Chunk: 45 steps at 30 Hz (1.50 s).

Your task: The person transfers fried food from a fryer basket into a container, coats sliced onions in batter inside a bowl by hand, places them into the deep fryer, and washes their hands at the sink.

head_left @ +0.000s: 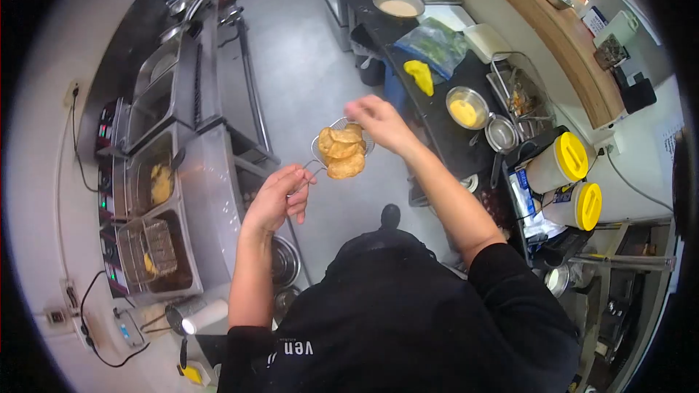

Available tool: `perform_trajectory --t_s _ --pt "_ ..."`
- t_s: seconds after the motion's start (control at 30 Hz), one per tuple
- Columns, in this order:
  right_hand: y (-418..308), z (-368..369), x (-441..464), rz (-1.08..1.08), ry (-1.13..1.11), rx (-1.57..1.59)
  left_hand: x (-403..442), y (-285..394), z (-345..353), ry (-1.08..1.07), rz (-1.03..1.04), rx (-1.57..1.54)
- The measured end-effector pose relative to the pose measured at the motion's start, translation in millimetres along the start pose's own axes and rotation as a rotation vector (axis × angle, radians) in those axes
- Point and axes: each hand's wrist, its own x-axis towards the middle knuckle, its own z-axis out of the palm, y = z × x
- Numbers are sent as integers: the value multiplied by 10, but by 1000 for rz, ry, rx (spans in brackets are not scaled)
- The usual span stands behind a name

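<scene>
A small wire strainer (314, 150) hangs over the floor in front of my body, heaped with golden fried pieces (341, 151). My left hand (279, 196) is closed round its thin handle, at the strainer's lower left. At the upper right of the strainer, my right hand (378, 122) hovers by the rim; its fingers are bent and blurred, and I cannot make out whether they touch a piece or hold anything.
Fryers with a wire basket (155, 247) and frying food (161, 183) stand at the left. The dark counter (437, 108) at the right bears a bowl of yellow liquid (467, 110), a yellow cloth (420, 77), a plastic bag (435, 45) and yellow-lidded tubs (559, 164).
</scene>
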Motion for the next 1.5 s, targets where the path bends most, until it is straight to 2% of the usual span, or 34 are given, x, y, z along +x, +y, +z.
perform_trajectory --t_s 0.07,0.1,0.23,0.27,0.33,0.37,0.53,0.63,0.77,0.83,0.87,1.0,1.1,1.17,1.2,1.23,1.3,1.4,1.47,1.5 --pt "404 -157 -216 206 374 1112 340 84 173 18 4 22" --pt "595 -218 -299 205 387 1114 525 142 256 -6 10 35" --pt "1308 -394 -694 55 213 561 1295 333 589 -63 -38 29" --pt "1163 -643 -662 64 228 559 1455 370 684 -79 -46 32" --pt "882 -1201 -533 -120 358 -61 1794 499 897 -129 -45 54" --pt "929 -1361 -437 -132 386 -111 1948 591 1005 -183 -49 79" --pt "1248 -2044 -37 -112 528 -108 2648 999 1520 -315 -56 113" --pt "1357 -2407 78 -192 557 21 3051 1259 1757 -352 5 164" --pt "1345 -2838 272 -168 617 45 3500 1685 1954 -455 -25 160" --pt "1378 -3025 447 -246 699 215 3718 1965 2000 -480 -25 184" --pt "1232 -3148 488 -205 718 321 3865 2138 2017 -520 -10 191" --pt "1122 -3702 776 -140 935 247 4479 2923 2120 -658 47 210" --pt "1058 -4019 1026 1 1046 253 5017 3500 2288 -672 97 264" --pt "1055 -4137 1141 170 1072 137 5432 3812 2443 -735 120 279" --pt "1070 -4154 1190 186 1104 129 5631 3950 2539 -783 153 293" --pt "1110 -4152 1225 201 1092 128 5832 4054 2645 -823 139 302" --pt "1151 -4102 1220 260 1098 99 6249 4171 2884 -741 72 182" --pt "1345 -3989 1088 307 1143 87 7068 4299 3190 -793 93 260" --pt "1165 -3886 879 372 1196 116 7478 4302 3410 -837 61 277" --pt "1099 -3867 851 382 1176 149 7639 4307 3471 -789 31 238"
